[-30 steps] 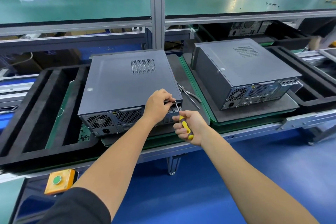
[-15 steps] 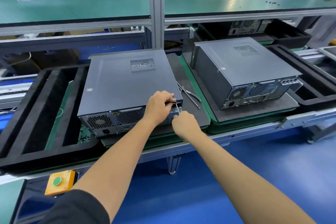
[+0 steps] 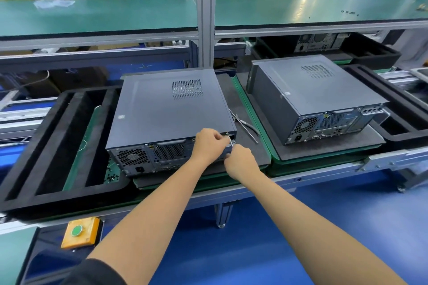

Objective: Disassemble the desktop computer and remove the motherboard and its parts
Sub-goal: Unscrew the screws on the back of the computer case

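green-matted assembly bench (image 3: 252, 109), cardboard boxes behind. desktop computer (image 3: 166, 109) lying flat on dark foam pad, rear panel toward viewer. left hand (image 3: 208, 146) pinches screwdriver shaft (image 3: 230, 140) at rear top corner; right hand (image 3: 240, 163) clenched around its handle (hidden).

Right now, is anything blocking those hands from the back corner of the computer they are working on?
Nothing visible does. Both the left hand and right hand are already at the rear right corner of the computer case, with the screwdriver shaft between them.
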`<state>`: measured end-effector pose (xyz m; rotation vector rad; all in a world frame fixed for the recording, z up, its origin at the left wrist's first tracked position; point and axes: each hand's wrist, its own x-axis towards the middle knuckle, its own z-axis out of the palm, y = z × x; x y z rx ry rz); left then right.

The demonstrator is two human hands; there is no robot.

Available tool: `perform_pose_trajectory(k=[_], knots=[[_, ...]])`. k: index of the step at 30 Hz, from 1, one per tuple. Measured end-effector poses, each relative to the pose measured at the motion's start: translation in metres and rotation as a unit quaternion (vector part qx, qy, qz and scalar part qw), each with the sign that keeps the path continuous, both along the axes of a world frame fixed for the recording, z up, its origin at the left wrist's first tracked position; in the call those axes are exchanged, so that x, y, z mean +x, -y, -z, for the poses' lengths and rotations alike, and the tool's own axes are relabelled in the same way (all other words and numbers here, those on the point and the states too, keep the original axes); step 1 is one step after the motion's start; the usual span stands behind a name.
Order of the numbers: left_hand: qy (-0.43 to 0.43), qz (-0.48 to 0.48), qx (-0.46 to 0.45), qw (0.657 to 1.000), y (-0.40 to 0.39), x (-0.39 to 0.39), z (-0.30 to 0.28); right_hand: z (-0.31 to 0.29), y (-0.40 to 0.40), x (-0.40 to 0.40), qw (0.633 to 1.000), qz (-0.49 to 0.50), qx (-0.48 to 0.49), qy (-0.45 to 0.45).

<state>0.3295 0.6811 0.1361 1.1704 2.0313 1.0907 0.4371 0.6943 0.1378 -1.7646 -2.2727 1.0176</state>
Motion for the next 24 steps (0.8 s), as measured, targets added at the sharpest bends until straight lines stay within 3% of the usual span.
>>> perform_pose_trajectory(k=[2,4,9,12,16,20,24], knots=[[0.131,0.002,-0.053,0.990,0.001,0.009,0.001,-0.001,0.001,0.000,1.000,-0.011,-0.002,0.010],[0.196,-0.015,-0.049,0.979,0.000,0.015,0.001,-0.005,0.000,0.003,0.999,-0.016,-0.035,-0.026],[0.242,-0.080,-0.072,0.964,-0.010,0.019,-0.002,-0.018,-0.006,0.016,0.975,-0.011,-0.185,-0.121],[0.257,-0.097,-0.090,0.957,-0.012,0.019,-0.005,-0.023,-0.006,0.029,0.935,0.026,-0.295,-0.194],[0.308,-0.099,-0.092,0.942,-0.012,0.027,-0.005,-0.025,-0.014,0.043,0.884,0.009,-0.414,-0.217],[0.347,-0.096,-0.083,0.929,-0.013,0.027,-0.005,-0.021,-0.017,0.042,0.920,0.005,-0.348,-0.182],[0.333,-0.096,-0.072,0.935,-0.010,0.019,-0.006,-0.017,-0.016,0.035,0.952,-0.011,-0.265,-0.153]])
